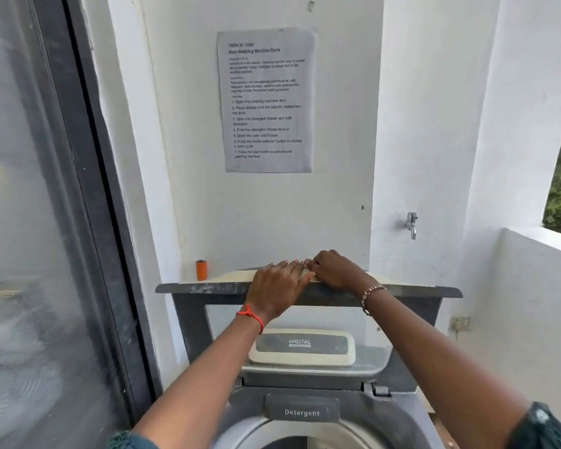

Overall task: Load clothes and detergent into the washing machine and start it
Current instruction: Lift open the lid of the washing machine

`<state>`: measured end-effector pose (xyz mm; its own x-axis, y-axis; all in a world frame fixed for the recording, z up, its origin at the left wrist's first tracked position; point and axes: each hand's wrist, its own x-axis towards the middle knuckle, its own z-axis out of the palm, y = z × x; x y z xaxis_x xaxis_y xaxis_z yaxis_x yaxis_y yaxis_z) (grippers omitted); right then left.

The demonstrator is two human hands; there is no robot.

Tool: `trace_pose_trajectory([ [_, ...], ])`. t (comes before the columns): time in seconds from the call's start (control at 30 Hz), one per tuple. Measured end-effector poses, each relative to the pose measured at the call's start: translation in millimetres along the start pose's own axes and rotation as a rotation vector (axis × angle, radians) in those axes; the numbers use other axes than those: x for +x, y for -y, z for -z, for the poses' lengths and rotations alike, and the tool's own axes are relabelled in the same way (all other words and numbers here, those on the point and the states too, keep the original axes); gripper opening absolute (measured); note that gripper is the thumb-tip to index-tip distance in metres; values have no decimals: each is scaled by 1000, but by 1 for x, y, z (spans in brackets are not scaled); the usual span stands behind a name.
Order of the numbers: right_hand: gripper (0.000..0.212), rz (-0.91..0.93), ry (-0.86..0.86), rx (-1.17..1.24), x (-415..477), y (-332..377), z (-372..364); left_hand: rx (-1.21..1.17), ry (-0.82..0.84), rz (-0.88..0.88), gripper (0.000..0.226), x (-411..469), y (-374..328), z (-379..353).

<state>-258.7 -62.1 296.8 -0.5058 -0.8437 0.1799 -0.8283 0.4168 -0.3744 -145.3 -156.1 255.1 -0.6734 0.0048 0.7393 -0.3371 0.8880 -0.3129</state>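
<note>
Grey plastic and a clear panel make up the washing machine's lid (305,288), raised upright over the open drum (292,432). Both hands sit on its top edge near the middle: the left hand (277,285) flat with fingers spread, the right hand (336,268) curled over the rim. It looks rigid and fairly light, hinged at the back, best held there. An orange cap (201,269) stands at the lid's left end.

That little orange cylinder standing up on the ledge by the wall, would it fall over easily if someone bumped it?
Probably. The orange cylinder stands upright on a narrow base, taller than wide, so a nudge could tip it. Being round, it might then roll along the raised lid's top edge. It looks small and likely light.
</note>
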Motion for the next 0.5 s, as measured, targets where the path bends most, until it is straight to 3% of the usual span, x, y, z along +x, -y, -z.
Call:
trace_pose_trajectory([
  [0.2, 52, -32, -46, -37, 16, -5, 8, -21, 142, 46, 64, 30, 17, -9],
  [0.4, 48, -16, -421, -227, 21, -4, -5, -96, 267, 83, 62, 54, 25, -8],
  [0.5, 54, 43, -561, -339, 26, -14, -25, -95, 196, 101, 64, 49, 24, -22],
])
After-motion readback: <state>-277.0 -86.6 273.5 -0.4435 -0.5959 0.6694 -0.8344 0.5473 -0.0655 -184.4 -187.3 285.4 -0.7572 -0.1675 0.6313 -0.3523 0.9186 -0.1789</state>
